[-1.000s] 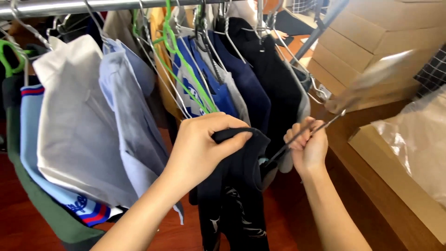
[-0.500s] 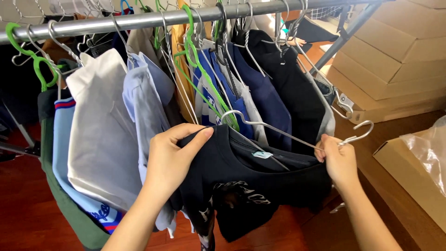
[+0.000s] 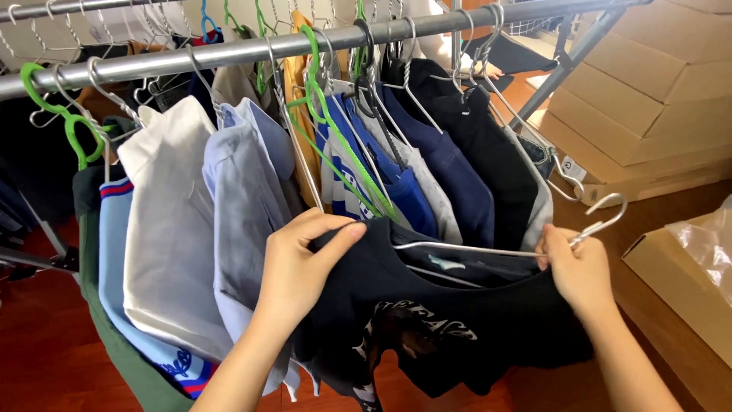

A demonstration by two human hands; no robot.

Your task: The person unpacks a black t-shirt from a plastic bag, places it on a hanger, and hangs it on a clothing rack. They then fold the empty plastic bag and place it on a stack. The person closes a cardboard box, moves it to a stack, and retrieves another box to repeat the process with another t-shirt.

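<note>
The left hand (image 3: 297,267) gripped a black T-shirt (image 3: 442,320). The right hand (image 3: 579,267) held its wire hanger (image 3: 518,248) below the clothes rail (image 3: 229,53).

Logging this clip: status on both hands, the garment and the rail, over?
Left hand pinching black printed T-shirt at shoulder. Right hand in a shut grip on silver wire hanger inside it. Metal clothes rail above, crowded with hung shirts.

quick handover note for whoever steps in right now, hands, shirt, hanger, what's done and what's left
Left hand: pinching the shoulder of the black t-shirt.
Right hand: gripping the wire hanger near its hook, along with the shirt's other side.
Things: hanger lies sideways through the shirt's neck opening, below the clothes rail.
Done: hanger partly inside the shirt.
Left: shirt is not yet hung on the rail.
</note>
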